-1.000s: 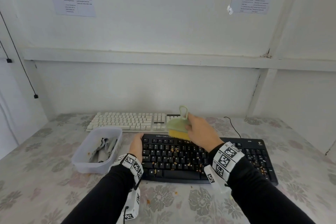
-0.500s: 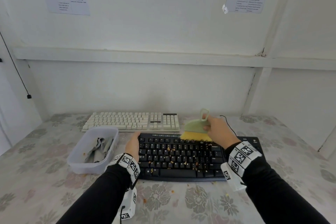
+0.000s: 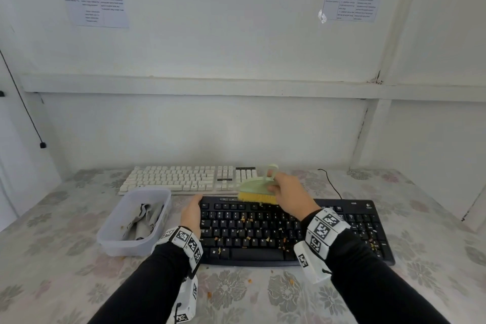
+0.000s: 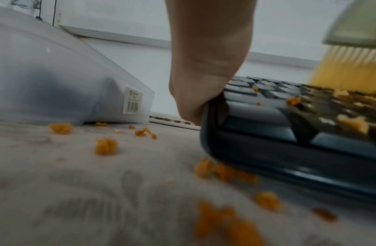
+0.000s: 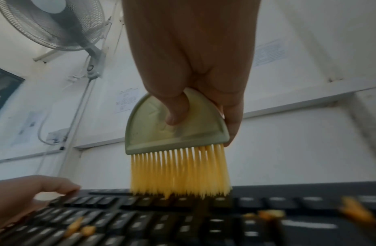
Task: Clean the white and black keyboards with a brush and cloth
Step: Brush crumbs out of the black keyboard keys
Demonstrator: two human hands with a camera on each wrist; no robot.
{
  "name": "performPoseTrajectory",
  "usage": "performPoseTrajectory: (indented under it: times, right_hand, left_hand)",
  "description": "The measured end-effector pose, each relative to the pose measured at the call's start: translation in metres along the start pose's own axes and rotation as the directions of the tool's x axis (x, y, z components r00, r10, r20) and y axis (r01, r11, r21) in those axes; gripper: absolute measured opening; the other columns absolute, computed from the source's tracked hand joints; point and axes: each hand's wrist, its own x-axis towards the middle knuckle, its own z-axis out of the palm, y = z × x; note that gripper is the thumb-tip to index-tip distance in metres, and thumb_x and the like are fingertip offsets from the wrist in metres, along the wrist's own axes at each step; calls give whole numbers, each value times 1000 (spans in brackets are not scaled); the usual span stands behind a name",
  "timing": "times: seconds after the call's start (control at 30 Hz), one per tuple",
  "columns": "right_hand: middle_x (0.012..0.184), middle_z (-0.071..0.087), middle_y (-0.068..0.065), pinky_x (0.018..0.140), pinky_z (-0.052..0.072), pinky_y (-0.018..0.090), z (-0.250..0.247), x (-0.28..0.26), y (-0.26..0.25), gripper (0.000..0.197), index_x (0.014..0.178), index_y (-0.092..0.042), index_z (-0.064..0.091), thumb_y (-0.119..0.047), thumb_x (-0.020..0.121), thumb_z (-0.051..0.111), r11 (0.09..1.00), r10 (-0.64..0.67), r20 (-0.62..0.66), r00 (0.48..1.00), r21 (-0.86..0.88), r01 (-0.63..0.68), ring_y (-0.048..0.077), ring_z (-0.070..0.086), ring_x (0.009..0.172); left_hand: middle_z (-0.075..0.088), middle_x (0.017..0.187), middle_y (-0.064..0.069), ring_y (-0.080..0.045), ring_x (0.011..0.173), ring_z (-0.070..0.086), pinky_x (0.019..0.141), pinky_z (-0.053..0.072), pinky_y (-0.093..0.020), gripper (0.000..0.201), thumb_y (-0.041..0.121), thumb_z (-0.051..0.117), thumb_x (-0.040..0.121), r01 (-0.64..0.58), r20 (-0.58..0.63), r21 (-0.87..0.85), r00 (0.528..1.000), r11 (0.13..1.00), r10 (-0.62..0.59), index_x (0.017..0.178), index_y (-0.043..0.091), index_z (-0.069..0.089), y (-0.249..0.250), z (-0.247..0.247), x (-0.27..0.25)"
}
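The black keyboard (image 3: 289,229), strewn with orange crumbs (image 3: 242,219), lies in front of me. The white keyboard (image 3: 184,179) lies behind it. My right hand (image 3: 278,189) grips a pale green brush (image 3: 256,187) with yellow bristles, which touch the black keyboard's top key row left of centre. In the right wrist view the thumb presses on the brush (image 5: 176,126) body above the keyboard (image 5: 182,224). My left hand (image 3: 193,212) holds the keyboard's left end; in the left wrist view the hand (image 4: 208,66) lies against that edge (image 4: 287,141).
A translucent plastic tub (image 3: 123,247) with a crumpled grey cloth (image 3: 142,221) stands left of the black keyboard. Crumbs (image 4: 106,146) lie on the flowered tablecloth near the front edge. A black cable (image 3: 331,184) runs behind the keyboard. The wall stands close behind.
The brush swept right along the black keyboard's top row, then came back left. My left hand stayed on the keyboard's left end.
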Motion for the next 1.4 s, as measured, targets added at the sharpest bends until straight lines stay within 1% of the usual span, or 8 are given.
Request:
performPoseTrajectory:
  times: [0.23, 0.43, 0.63, 0.87, 1.0, 1.13, 1.3, 1.4]
  right_hand:
    - [112, 60, 18, 75, 32, 21, -54, -19, 51, 26, 119, -1, 55, -8, 95, 47, 973, 161, -89, 983, -150, -173, 23, 52, 91]
    - [110, 59, 14, 75, 31, 21, -45, -9, 35, 24, 116, -2, 55, -12, 95, 48, 995, 59, -79, 995, -79, -65, 16, 45, 88]
    - [114, 58, 12, 80, 34, 21, -22, -9, 27, 30, 125, -5, 52, -14, 96, 46, 999, 14, 36, 999, -53, -12, 17, 51, 94]
    - [84, 51, 2, 64, 33, 20, -56, -32, 75, 24, 115, -1, 56, -10, 94, 49, 977, 175, -63, 983, -114, -181, 17, 50, 78]
    - [92, 53, 7, 69, 33, 23, -66, -37, 73, 22, 115, -3, 55, -7, 94, 47, 980, 141, -106, 984, -124, -153, 19, 47, 78]
    - [77, 46, -5, 64, 31, 21, -51, -25, 43, 2, 95, -14, 48, -12, 96, 47, 995, 60, -88, 994, -74, -67, 17, 48, 77]
    - [115, 57, 11, 82, 36, 19, -20, -14, 24, 31, 127, -5, 49, -11, 97, 45, 999, -24, 24, 999, -42, 25, 24, 54, 106]
    - [111, 57, 9, 81, 35, 19, -26, -18, 39, 29, 124, -5, 51, -10, 97, 45, 998, 6, 16, 1000, -63, -5, 21, 54, 100]
  left_hand:
    - [60, 133, -3, -28, 121, 57, 104, 41, -50, 91, 70, 68, 52, -7, -14, 4, 1000, 1000, 7, 130, 23, 59, -21, -17, 47]
    - [65, 126, -8, -30, 117, 60, 104, 43, -51, 88, 63, 64, 53, -46, -18, 1, 999, 999, 46, 127, 17, 62, 6, 2, -13]
    - [65, 124, -7, -30, 114, 61, 102, 44, -50, 88, 66, 64, 51, -38, -32, 13, 999, 999, 39, 126, 19, 63, 1, -3, -2]
    - [66, 123, -7, -29, 115, 60, 103, 43, -49, 89, 65, 64, 51, -27, -55, 2, 998, 1000, 27, 125, 15, 63, -1, -7, 2]
    - [68, 117, -10, -30, 109, 63, 102, 46, -48, 60, 53, 58, 76, -55, -48, -9, 997, 998, 54, 120, 13, 65, 20, 15, -53]
    - [69, 112, -14, -33, 106, 65, 99, 48, -49, 41, 39, 52, 93, -57, -46, -11, 997, 998, 56, 116, 9, 66, 25, 20, -66]
    - [69, 112, -14, -31, 106, 64, 96, 49, -44, 41, 38, 49, 95, -44, -58, -16, 997, 999, 43, 118, 8, 64, 26, 21, -70]
    - [68, 115, -15, -32, 107, 64, 97, 49, -45, 42, 38, 50, 95, -51, -72, -22, 996, 998, 49, 120, 7, 64, 27, 23, -75]
